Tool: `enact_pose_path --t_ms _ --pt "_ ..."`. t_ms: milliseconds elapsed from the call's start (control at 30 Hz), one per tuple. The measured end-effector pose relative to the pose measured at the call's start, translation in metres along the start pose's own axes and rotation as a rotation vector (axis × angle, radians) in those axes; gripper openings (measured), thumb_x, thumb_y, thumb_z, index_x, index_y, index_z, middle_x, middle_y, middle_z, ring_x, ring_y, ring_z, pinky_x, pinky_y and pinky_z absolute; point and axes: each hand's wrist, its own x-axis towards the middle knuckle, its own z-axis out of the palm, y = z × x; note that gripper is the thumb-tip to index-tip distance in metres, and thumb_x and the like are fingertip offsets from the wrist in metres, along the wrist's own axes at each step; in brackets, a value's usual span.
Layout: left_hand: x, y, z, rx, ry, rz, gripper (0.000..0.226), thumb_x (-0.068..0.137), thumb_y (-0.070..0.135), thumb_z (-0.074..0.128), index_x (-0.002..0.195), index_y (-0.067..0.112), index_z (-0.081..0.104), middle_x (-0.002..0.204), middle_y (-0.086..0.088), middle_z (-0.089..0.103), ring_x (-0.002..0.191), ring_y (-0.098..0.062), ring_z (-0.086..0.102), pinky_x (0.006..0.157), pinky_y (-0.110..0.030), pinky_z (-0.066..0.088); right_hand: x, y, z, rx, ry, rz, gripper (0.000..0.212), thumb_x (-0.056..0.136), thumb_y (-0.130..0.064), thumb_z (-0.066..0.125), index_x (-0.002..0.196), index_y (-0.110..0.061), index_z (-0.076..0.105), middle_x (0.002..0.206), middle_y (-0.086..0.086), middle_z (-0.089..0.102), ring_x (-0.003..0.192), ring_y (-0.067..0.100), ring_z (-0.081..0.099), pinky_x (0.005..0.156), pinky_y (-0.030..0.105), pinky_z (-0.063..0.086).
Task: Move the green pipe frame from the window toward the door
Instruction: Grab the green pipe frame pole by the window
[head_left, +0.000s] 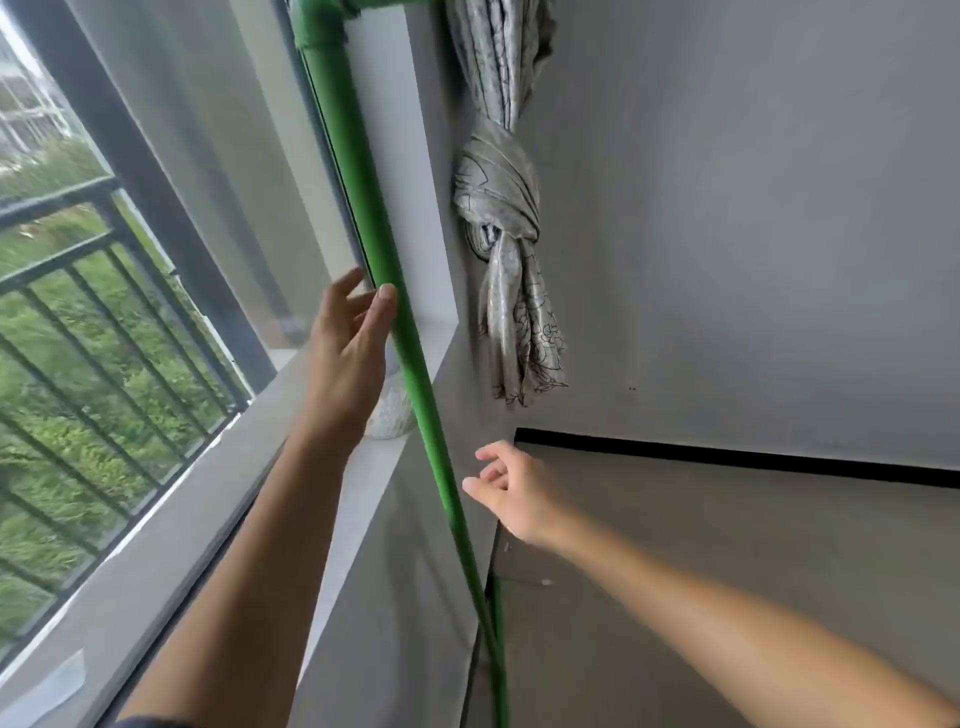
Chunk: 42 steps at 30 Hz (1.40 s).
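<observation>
The green pipe frame stands upright against the window's right edge. One long post runs from an elbow joint at the top down to the floor, and a top bar leads off to the right. My left hand is raised at mid-post with fingers spread; the thumb tip touches the pipe's left side, but the hand is not closed around it. My right hand hovers lower, just right of the post, fingers loosely curled and apart from the pipe, holding nothing.
A knotted grey patterned curtain hangs on the wall right of the post. The white window sill carries a small pale pot behind the post. The window has a railing outside at left. A black skirting strip marks the floor's edge.
</observation>
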Motion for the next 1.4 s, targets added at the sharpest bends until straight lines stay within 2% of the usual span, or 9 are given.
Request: enact_pose_path --t_ms 133,267,367,533,800,1067,1167,1333,1400 --pt "0.015 0.0 0.013 -0.022 -0.097 -0.037 0.027 0.089 0.047 0.042 0.091 0.023 0.054 0.089 -0.01 0.069 0.091 -0.026 0.067 0.093 -0.051 0.051 0.03 -0.022 0.013 -0.032 0.018 0.048 0.049 0.083 -0.043 0.063 0.126 -0.023 0.049 0.115 -0.002 0.059 0.103 0.021 0.061 0.094 0.041 0.05" --pt "0.024 -0.004 0.023 -0.031 -0.162 0.034 0.047 0.09 0.044 0.037 0.102 0.001 0.049 0.073 -0.009 0.065 0.076 -0.027 0.059 0.071 -0.036 0.049 0.052 -0.025 0.03 -0.039 0.004 0.081 0.024 0.084 -0.042 0.06 0.094 -0.021 0.057 0.087 0.002 0.067 0.084 0.027 0.066 0.078 0.04 0.054" --pt "0.029 -0.007 0.028 -0.052 -0.168 0.078 0.046 0.095 0.037 0.037 0.104 -0.007 0.045 0.067 -0.009 0.06 0.07 -0.028 0.058 0.061 -0.026 0.048 0.058 -0.019 0.033 -0.059 0.019 0.076 0.026 0.087 -0.044 0.056 0.096 -0.02 0.057 0.09 0.007 0.071 0.084 0.03 0.066 0.075 0.039 0.054" --pt "0.039 -0.001 0.052 -0.072 -0.226 0.098 0.027 0.098 0.03 0.039 0.095 0.004 0.046 0.069 -0.015 0.059 0.068 -0.029 0.059 0.067 -0.048 0.052 0.066 -0.004 0.012 -0.125 0.066 0.058 0.03 0.089 -0.046 0.053 0.104 -0.021 0.058 0.1 0.005 0.073 0.094 0.031 0.065 0.077 0.037 0.05" --pt "0.062 0.004 0.128 -0.132 -0.338 0.158 0.022 0.098 0.029 0.042 0.089 0.008 0.042 0.068 -0.019 0.056 0.062 -0.028 0.057 0.056 -0.036 0.05 0.079 0.038 -0.051 -0.132 0.148 0.059 0.031 0.088 -0.049 0.052 0.102 -0.022 0.056 0.097 0.006 0.072 0.093 0.032 0.065 0.083 0.042 0.052" --pt "0.07 0.01 0.226 -0.186 -0.53 0.162 0.034 0.096 0.029 0.046 0.095 -0.005 0.045 0.066 -0.003 0.058 0.066 -0.02 0.064 0.07 -0.041 0.057 0.085 0.102 -0.132 -0.072 0.246 0.118 0.02 0.083 -0.049 0.053 0.087 -0.029 0.053 0.086 0.001 0.068 0.081 0.028 0.063 0.08 0.046 0.054" --pt "0.069 0.015 0.257 -0.212 -0.61 0.189 0.031 0.096 0.028 0.047 0.091 -0.002 0.046 0.067 -0.004 0.06 0.065 -0.02 0.064 0.07 -0.046 0.056 0.08 0.123 -0.157 -0.039 0.256 0.128 0.012 0.082 -0.048 0.054 0.077 -0.039 0.047 0.075 -0.011 0.057 0.074 0.017 0.054 0.082 0.044 0.052" --pt "0.073 0.029 0.305 -0.265 -0.84 0.248 0.028 0.095 0.03 0.049 0.087 0.003 0.046 0.07 -0.012 0.065 0.064 -0.023 0.068 0.059 -0.029 0.05 0.059 0.151 -0.198 -0.014 0.32 0.155 0.018 0.087 -0.04 0.057 0.073 -0.036 0.047 0.062 -0.009 0.049 0.06 0.007 0.046 0.069 0.034 0.045" --pt "0.077 0.037 0.327 -0.307 -0.964 0.259 0.029 0.092 0.031 0.05 0.086 0.003 0.048 0.065 -0.008 0.065 0.064 -0.032 0.067 0.061 -0.037 0.049 0.05 0.158 -0.21 0.01 0.372 0.173 0.017 0.087 -0.043 0.057 0.075 -0.034 0.049 0.061 -0.009 0.05 0.059 0.005 0.046 0.066 0.03 0.043"
